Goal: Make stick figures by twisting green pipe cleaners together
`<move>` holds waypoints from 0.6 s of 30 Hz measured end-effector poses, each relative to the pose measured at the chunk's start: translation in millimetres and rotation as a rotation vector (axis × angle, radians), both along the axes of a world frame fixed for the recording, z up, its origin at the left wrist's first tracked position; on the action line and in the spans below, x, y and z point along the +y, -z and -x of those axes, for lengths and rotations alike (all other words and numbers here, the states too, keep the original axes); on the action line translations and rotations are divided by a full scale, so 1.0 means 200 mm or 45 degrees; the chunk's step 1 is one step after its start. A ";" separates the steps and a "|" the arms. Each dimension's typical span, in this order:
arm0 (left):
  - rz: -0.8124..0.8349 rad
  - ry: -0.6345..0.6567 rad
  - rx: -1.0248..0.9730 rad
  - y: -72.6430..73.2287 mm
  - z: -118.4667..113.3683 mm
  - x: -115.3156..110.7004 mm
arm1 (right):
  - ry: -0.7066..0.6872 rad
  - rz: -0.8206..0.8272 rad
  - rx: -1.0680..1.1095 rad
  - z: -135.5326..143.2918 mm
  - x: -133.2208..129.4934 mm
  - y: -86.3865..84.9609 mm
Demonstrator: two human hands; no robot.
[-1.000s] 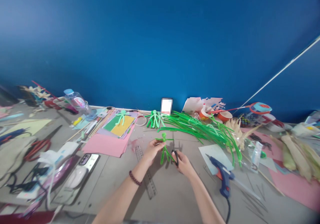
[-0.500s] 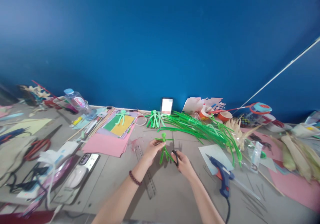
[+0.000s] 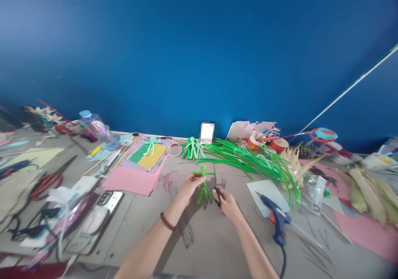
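Observation:
A bright green pipe-cleaner figure (image 3: 203,190) with a round head, outstretched arms and two legs is pinched at its body by my left hand (image 3: 190,186). My right hand (image 3: 228,202) is closed round the dark handles of scissors (image 3: 217,196), just right of the figure. The blades point away from me, close to the tip of its right-hand arm; whether they touch it I cannot tell. Under my left forearm lies a metal ruler (image 3: 185,229). Behind my hands stand several similar green figures (image 3: 192,148), beside a heap of green pipe cleaners (image 3: 251,158).
At the right lies a blue glue gun (image 3: 275,217), its cord running to the front edge. Pink paper sheets (image 3: 132,180) and a phone (image 3: 112,204) with a white mouse (image 3: 95,221) lie left. Further back stands a plastic bottle (image 3: 96,125). The blue wall (image 3: 199,55) closes off the back.
Almost nothing differs. The scissors and my right hand have shifted very slightly left, and the figure stays in my left hand.

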State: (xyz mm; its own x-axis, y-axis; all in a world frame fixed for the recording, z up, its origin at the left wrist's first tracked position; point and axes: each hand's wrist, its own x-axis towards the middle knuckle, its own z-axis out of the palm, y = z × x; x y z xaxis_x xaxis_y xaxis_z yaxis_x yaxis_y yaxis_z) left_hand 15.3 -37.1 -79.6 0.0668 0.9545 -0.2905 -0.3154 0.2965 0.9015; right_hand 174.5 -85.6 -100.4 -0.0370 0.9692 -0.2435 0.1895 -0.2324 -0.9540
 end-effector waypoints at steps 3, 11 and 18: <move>0.003 -0.001 -0.001 0.01 0.00 0.00 | 0.002 -0.004 -0.008 0.00 0.00 0.00; 0.014 0.003 0.029 0.01 0.00 0.00 | -0.023 -0.002 -0.012 0.00 -0.01 -0.01; -0.007 0.014 -0.005 -0.01 -0.02 -0.01 | -0.055 -0.066 -0.033 0.01 -0.01 0.00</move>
State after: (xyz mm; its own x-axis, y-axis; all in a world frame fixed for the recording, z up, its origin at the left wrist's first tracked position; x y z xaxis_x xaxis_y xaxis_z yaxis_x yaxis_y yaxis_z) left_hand 19.8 -39.3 -76.7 0.0786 0.9553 -0.2851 -0.3157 0.2951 0.9018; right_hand 172.5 -86.9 -101.3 -0.0735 0.9782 -0.1941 0.2233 -0.1735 -0.9592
